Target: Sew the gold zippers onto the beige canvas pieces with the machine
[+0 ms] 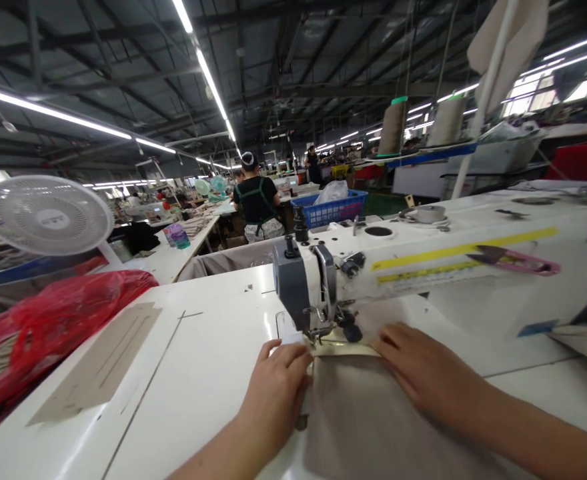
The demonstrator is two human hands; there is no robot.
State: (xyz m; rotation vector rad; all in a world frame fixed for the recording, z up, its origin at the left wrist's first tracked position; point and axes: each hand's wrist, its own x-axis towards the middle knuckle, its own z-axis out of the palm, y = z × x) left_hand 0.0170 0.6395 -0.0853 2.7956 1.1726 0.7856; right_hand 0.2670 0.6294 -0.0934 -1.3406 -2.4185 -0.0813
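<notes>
A white sewing machine (pixel 423 260) stands across the white table (pixel 208 360). A grey-beige piece of cloth (pixel 368 413) lies under its needle head (pixel 318 313). My left hand (pixel 278 383) rests flat on the cloth's left edge, fingertips just left of the presser foot. My right hand (pixel 418 370) lies flat on the cloth to the right of the needle, fingers pointing at the foot. Neither hand grips anything. The needle itself is hidden behind the head.
A cardboard template (pixel 98 367) lies on the table at left beside a red plastic bag (pixel 48 327). A white fan (pixel 46 217) stands behind it. Pink snips (pixel 516 260) rest on the machine arm. A person in dark clothes (pixel 256 200) works farther back near a blue basket (pixel 331 207).
</notes>
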